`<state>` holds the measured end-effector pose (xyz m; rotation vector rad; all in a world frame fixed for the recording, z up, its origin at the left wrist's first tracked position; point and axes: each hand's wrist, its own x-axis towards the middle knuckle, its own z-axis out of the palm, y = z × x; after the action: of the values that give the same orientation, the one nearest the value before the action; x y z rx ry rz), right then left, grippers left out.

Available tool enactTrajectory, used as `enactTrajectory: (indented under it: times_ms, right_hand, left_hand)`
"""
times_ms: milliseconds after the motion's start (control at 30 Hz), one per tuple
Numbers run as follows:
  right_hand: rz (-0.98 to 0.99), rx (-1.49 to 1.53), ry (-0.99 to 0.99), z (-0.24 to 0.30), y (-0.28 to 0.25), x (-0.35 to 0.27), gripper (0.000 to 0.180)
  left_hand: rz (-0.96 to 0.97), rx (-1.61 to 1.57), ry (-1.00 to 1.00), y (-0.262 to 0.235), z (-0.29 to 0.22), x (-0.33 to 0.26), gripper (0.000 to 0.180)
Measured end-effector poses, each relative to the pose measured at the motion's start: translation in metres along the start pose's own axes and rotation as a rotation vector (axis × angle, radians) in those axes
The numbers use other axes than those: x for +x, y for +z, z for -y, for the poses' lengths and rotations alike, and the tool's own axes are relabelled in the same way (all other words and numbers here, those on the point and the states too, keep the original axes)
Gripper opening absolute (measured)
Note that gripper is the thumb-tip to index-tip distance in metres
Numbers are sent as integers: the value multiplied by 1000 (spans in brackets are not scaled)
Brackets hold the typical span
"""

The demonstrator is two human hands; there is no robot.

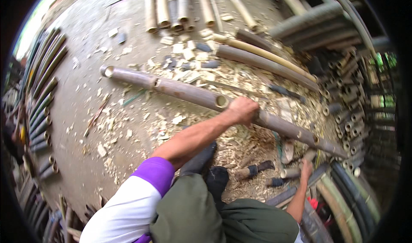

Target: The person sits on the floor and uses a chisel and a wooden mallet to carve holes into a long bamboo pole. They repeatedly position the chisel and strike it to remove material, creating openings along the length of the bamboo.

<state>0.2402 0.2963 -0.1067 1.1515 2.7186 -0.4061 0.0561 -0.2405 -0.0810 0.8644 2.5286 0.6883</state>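
Observation:
A long brown bamboo pole (189, 92) with notches cut into its upper side runs slantwise from the middle left to the lower right. My left hand (243, 110) is wrapped around it, just right of an oval cut that shows the pale inside. Lower right, my right hand (305, 168) is closed near the far end of the pole. A short, brownish, rounded piece (310, 153) shows at its fingers; its kind is unclear. Close by lies a short bamboo tube (291, 173) with a pale open end. My right fingers are partly blurred.
Pale wood chips (189, 54) litter the concrete floor. Bamboo poles (163, 11) lie at the far side, with more poles (266, 65) right of centre. Cut bamboo is stacked along the left (40, 127) and right (347, 105). Dark-wrapped short pieces (257, 168) lie near my feet.

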Motion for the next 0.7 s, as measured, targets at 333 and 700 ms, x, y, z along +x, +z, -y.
enactTrajectory:
  times_ms: [333,700]
  right_hand:
    - [-94,1024,282,14,14,-176,51]
    - [-65,-98,38,39,54,-205,59]
  left_hand:
    - [-125,241,-66,57,-6,-24,51]
    - [-454,-8,-62,59,6,-28,10]
